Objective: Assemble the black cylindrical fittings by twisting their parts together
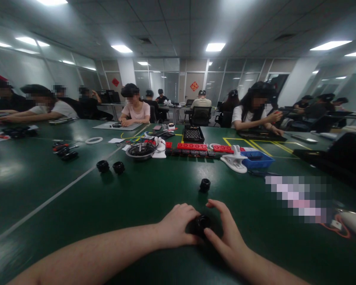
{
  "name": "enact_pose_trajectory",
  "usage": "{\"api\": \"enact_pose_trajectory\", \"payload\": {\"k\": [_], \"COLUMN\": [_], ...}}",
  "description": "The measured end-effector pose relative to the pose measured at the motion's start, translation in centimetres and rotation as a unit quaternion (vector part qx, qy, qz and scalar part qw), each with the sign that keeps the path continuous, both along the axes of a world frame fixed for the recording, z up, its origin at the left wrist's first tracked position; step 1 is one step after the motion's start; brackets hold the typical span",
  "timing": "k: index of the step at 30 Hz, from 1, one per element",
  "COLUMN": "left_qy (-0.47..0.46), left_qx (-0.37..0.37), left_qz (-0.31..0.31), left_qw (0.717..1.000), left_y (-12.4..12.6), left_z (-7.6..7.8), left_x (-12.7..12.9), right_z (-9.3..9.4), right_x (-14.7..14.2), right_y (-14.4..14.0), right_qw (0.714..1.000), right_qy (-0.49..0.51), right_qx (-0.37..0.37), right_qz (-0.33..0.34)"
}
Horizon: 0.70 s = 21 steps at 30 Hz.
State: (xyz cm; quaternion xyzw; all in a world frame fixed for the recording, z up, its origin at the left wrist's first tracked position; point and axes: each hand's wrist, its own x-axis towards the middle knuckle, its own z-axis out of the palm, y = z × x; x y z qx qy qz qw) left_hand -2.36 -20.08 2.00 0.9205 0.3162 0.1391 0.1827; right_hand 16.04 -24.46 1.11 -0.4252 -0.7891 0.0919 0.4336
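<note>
- We close our left hand [178, 223] and right hand [225, 233] around a small black round part [202, 222], fingers curled against it from both sides, low on the green table [106, 206].
- A second black part [205, 185] stands just beyond; two more [110, 166] sit further left.
- Red blocks [192, 146], a blue tray [257, 160] and co-workers lie well beyond.

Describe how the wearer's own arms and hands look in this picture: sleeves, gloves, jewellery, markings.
Both forearms are bare as far as the picture shows them; no sleeve reaches into view. The left hand and right hand wear no gloves. No watch, bracelet, ring or marking shows on either wrist or on the fingers in view. No cables or straps are attached.
</note>
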Motion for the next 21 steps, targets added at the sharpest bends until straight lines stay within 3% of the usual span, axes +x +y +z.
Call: {"api": "enact_pose_trajectory", "payload": {"k": [14, 21], "left_qy": [-0.008, -0.008], "left_qx": [0.001, -0.005], "left_qz": [-0.011, -0.010], "left_qw": [1.000, 1.000], "left_y": [0.08, -0.01], "left_z": [-0.17, 0.06], "left_x": [-0.02, -0.01], "right_z": [-0.22, 0.41], "right_x": [-0.28, 0.34], "right_y": [0.31, -0.44], "right_qw": [0.999, 0.993], "right_qy": [-0.020, -0.020], "right_qx": [-0.044, -0.033], "right_qz": [-0.012, 0.113]}}
